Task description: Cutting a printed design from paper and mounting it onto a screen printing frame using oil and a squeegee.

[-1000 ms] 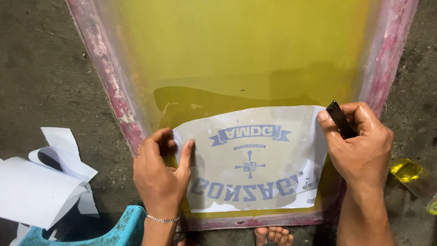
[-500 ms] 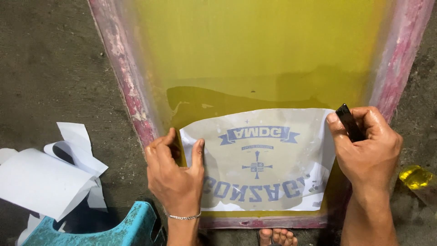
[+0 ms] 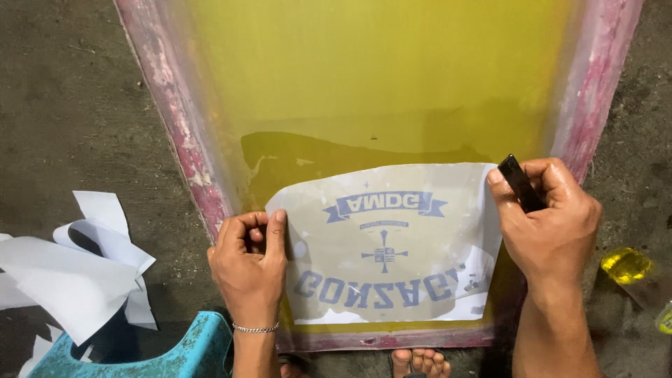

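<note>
Both hands (image 3: 248, 262) (image 3: 549, 224) flank printed sheet (image 3: 388, 245) (right perhaps grips black tool (image 3: 520, 183)).

Printed film (image 3: 392, 245) on yellow screen (image 3: 378, 77)

yellow-green screen mesh (image 3: 392, 77) in a pink-red stained frame (image 3: 183, 140); white sheet (image 3: 392, 259) with blue emblem; black tool (image 3: 519, 183); teal stool (image 3: 168, 353); grey floor (image 3: 63, 91)

Single head cam, looks steeply down, close over the screen frame (image 3: 196, 175) on concrete floor (image 3: 63, 105).
</note>
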